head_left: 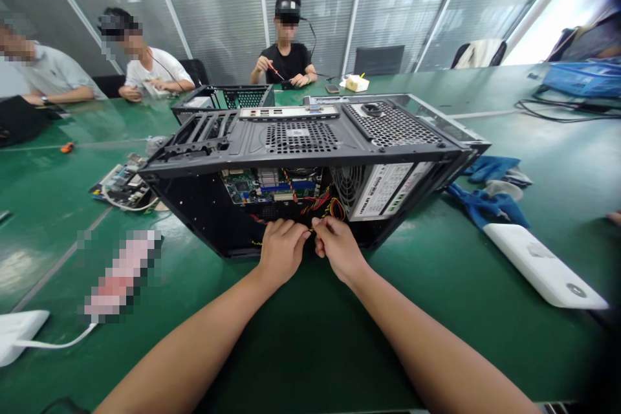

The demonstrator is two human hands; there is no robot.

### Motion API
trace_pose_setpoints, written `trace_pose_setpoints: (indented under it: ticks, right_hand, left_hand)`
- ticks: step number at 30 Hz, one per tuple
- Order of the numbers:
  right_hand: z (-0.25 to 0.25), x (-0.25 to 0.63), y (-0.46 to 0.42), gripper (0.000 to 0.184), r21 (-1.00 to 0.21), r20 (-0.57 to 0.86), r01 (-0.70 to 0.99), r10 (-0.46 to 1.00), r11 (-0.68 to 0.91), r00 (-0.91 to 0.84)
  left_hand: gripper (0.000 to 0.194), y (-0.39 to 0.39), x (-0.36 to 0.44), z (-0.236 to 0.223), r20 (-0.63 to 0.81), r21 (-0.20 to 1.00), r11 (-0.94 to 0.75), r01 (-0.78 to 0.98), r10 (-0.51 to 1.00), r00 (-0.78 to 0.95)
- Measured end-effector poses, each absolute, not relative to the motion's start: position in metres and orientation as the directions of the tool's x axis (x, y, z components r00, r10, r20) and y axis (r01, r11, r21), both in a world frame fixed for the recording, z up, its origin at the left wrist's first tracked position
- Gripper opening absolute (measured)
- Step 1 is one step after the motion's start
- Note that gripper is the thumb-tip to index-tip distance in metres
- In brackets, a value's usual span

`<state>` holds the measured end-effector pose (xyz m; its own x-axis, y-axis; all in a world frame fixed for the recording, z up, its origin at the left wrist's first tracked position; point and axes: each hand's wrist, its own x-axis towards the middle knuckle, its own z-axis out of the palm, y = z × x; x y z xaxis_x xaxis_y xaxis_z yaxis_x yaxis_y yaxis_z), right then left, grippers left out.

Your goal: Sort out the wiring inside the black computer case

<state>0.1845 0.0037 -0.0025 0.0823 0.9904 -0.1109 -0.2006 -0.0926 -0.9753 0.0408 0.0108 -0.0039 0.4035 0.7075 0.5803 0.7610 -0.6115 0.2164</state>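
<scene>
An open black computer case (pixel 310 142) lies on its side on the green table (pixel 310 336), its open side facing me. Inside I see a motherboard (pixel 272 184), a power supply (pixel 383 187) and red, yellow and black cables (pixel 325 205). My left hand (pixel 282 247) and my right hand (pixel 337 246) are at the case's lower front edge, side by side, fingers curled. Both pinch a thin cable that runs between them at the bundle's end.
A white flat device (pixel 543 265) and blue gloves (pixel 488 197) lie to the right. A loose circuit board (pixel 123 184) lies to the left, a white box with a cord (pixel 19 336) at the near left. Three people sit at the far side; a second case (pixel 223 100) stands behind.
</scene>
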Motion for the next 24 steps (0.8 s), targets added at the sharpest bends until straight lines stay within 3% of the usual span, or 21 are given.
trace_pose_setpoints:
  ticks: [11, 18, 24]
  right_hand:
    - [0.0020, 0.1874, 0.0078, 0.036, -1.000, 0.006, -0.015, 0.994, 0.008, 0.111]
    - [0.0035, 0.1911, 0.0124, 0.035, -0.989, 0.101, 0.121, 0.991, 0.090, 0.090]
    - [0.0069, 0.1916, 0.0124, 0.036, -0.986, 0.096, 0.143, 0.992, 0.085, 0.076]
  left_hand:
    - [0.017, 0.0136, 0.0375, -0.0060, 0.673, 0.244, -0.658, 0.712, 0.644, 0.364]
    - [0.018, 0.0142, 0.0373, -0.0022, 0.663, 0.276, -0.631, 0.725, 0.671, 0.332]
    - [0.018, 0.0137, 0.0388, -0.0022, 0.621, 0.285, -0.608, 0.741, 0.706, 0.340]
